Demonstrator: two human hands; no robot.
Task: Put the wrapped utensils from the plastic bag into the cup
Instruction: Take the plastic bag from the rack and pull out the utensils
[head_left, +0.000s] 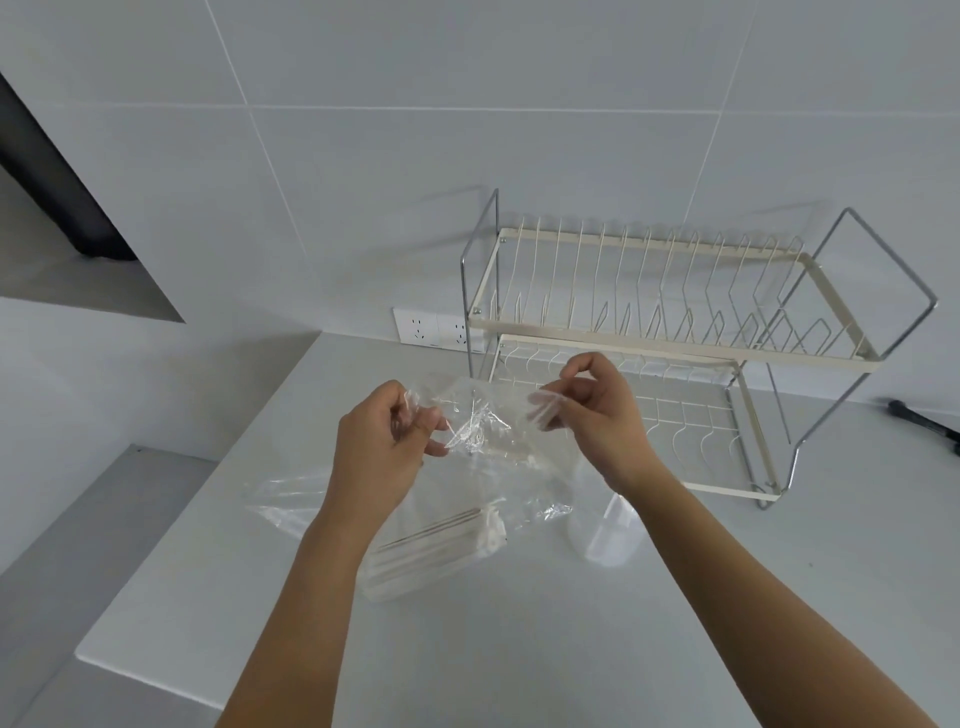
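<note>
One bag (483, 431), one cup (610, 535), one rack (649, 322)

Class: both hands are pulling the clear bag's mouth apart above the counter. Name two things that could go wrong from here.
1. The left hand and right hand pinch the thin clear plastic bag; it may tear.
2. The bundle of wrapped utensils could slide and knock the clear plastic cup, lying on the white counter.

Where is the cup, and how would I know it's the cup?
Find the big wire dish rack on the white counter. In front of its near corner, under the right hand's forearm, sits the cup. Unlike the crinkly plastic bag beside it, it is smooth, rounded and see-through.
</note>
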